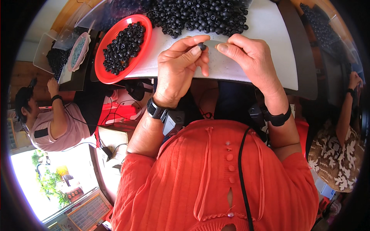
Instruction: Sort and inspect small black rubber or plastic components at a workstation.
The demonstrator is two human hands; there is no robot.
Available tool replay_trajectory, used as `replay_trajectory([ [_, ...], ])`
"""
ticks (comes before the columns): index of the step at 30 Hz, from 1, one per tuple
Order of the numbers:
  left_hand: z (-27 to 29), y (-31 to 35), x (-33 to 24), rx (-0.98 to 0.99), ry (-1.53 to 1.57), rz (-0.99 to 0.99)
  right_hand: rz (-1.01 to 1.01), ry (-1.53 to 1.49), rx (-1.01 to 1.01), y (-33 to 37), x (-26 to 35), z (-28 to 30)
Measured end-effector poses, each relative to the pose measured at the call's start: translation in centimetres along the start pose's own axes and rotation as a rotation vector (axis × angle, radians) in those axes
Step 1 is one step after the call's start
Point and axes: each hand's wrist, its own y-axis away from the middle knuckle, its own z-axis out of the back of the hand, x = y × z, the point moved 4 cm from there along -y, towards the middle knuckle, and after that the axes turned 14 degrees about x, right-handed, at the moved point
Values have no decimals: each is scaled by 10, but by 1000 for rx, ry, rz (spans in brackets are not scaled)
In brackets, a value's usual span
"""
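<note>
Between the thumb and fingers of my left hand (174, 65) is a small round black cap-like piece (202, 46). To its right, my right hand (252, 57) is closed in a pinch, thumb against forefinger. Whatever is between those fingertips is too small to make out. Both hands are above the near part of a white tabletop (279, 50), a short gap apart. Beyond them lies a heap of similar black pieces (200, 17), some showing a hollow opening. A red oval plate (99, 63) left of my left hand holds many more black pieces.
At the far left, a person (63, 123) sits near a clear bin (41, 57) of dark pieces and a pinkish dish (85, 38) of small bluish bits. Another person (335, 154) is at the right edge. A black cable (242, 165) runs down my front.
</note>
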Motion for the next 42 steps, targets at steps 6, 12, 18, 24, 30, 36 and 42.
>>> replay_trajectory([
  [6, -1, 0, 1, -25, -6, 13, 9, 7, 4, 0, 1, 0],
  [12, -2, 0, 1, -40, -10, 1, 33, 40, -16, 1, 1, -2],
  [18, 2, 0, 3, -24, 16, 20, 79, 99, -62, 2, 3, -5],
  [24, -1, -2, 1, -75, 2, 36, 142, 171, -117, 7, 5, -9],
  [30, -4, 0, -5, -140, -12, 19, 89, 5, -168, 5, 7, -5],
  [36, 12, 17, -74, -259, -622, -138, 93, -6, -187, 8, 5, -4],
  [42, 52, 23, -129, -411, -1703, -248, 95, -23, -193, 8, 6, -3],
])
